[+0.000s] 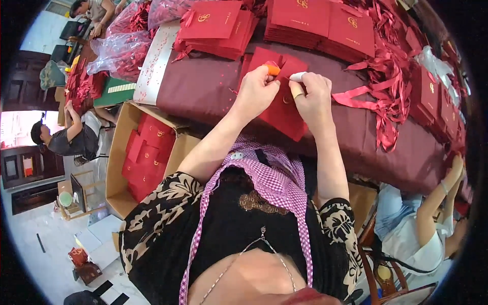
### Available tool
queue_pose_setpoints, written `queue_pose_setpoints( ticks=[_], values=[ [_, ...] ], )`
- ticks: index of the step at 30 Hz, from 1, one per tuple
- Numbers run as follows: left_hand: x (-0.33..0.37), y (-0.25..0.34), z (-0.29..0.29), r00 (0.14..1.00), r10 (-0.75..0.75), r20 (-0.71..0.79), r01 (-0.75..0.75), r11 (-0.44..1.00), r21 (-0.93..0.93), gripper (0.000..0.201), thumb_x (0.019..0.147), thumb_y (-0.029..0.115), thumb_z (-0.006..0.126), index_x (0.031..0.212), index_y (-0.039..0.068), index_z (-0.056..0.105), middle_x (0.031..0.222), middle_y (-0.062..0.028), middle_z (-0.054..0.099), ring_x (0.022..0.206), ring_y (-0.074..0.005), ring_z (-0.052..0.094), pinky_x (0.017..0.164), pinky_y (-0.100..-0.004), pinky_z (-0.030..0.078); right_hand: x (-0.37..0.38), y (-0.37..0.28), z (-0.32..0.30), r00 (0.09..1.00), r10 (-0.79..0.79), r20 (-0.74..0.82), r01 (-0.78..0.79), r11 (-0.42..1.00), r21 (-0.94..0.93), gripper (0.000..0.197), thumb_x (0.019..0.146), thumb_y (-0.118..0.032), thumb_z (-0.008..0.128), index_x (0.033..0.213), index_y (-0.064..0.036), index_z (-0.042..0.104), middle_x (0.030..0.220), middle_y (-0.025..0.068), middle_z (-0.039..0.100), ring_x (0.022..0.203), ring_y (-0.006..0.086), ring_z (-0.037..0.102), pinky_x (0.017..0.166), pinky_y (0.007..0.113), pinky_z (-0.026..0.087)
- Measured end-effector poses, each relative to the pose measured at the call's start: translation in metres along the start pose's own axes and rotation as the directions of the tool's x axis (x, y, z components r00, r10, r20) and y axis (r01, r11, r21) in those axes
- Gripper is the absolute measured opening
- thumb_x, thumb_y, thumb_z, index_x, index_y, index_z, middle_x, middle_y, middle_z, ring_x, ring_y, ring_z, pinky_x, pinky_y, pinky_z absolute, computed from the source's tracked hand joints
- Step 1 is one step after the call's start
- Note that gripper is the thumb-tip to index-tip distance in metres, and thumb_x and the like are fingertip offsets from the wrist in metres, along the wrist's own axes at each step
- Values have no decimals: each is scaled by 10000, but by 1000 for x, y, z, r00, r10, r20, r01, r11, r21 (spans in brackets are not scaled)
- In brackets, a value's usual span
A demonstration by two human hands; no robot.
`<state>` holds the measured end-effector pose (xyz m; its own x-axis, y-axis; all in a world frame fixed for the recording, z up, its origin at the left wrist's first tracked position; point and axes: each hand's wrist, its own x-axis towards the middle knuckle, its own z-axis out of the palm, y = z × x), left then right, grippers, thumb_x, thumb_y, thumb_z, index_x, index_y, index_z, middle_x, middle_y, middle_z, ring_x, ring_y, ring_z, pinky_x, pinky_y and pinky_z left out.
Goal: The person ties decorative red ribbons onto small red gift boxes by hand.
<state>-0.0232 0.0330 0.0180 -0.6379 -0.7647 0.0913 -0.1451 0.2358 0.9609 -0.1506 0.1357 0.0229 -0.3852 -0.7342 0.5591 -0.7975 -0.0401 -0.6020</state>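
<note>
A red paper envelope (284,114) lies at the near edge of the cloth-covered table, under both hands. My left hand (254,94), with an orange cover on a fingertip, is closed over its upper left part. A bit of red shows beside that cover, too small to make out. Beside it, my right hand (314,96) is pinched at the envelope's upper middle. It wears a white fingertip cover and a yellowish band round a finger. What lies between the fingers of each hand is hidden.
Stacks of red envelopes (211,28) (300,25) stand farther back. Loose red ribbons (384,96) trail over the dark red tablecloth (195,89) at right. An open cardboard box (119,152) of red envelopes is at my left. Another person (417,229) sits at right.
</note>
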Motion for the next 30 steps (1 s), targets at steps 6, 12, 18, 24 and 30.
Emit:
queue_pose_setpoints(
  ticks=[6, 12, 18, 24, 30],
  values=[
    [-4, 7, -1, 1000, 24, -4, -24, 999, -44, 233, 799, 9, 599, 1021, -61, 601, 849, -174, 678, 793, -176, 663, 695, -309, 517, 4, -5, 3, 992, -115, -46, 108, 984, -139, 65, 772, -91, 648, 804, -77, 593, 736, 70, 593, 757, 267, 573, 793, 390, 387],
    [-7, 6, 0, 999, 44, -14, -45, 998, -53, 225, 798, -4, 587, 1017, -54, 602, 835, -180, 676, 774, -187, 666, 687, -309, 514, 6, -10, 3, 991, -133, -15, 128, 973, -193, 91, 752, -71, 636, 768, -71, 547, 711, 83, 567, 734, 272, 562, 784, 397, 383],
    [-14, 15, 3, 984, 164, -70, -153, 978, 144, 212, 796, -16, 594, 1006, -16, 622, 769, -108, 663, 726, -109, 623, 658, -269, 497, 12, -23, 1, 976, -176, 126, 213, 891, -402, 73, 761, -96, 602, 760, -64, 537, 691, 94, 555, 714, 277, 549, 783, 414, 387],
    [-15, 24, -1, 984, 174, 43, -178, 977, 118, 215, 833, 21, 587, 1039, -22, 631, 803, -123, 669, 733, -103, 602, 668, -266, 488, 15, -17, -8, 979, -126, 159, 163, 954, -252, 55, 786, -91, 572, 753, -48, 571, 718, 112, 604, 740, 292, 577, 784, 416, 400],
    [-7, 13, -9, 968, 188, 167, -179, 982, -67, 197, 867, 32, 566, 1038, -36, 637, 904, -166, 685, 815, -171, 661, 713, -301, 512, 15, -5, -24, 971, 129, 201, -160, 976, 150, 56, 752, -60, 667, 777, -19, 638, 718, 148, 630, 736, 310, 608, 713, 402, 446]
  ],
)
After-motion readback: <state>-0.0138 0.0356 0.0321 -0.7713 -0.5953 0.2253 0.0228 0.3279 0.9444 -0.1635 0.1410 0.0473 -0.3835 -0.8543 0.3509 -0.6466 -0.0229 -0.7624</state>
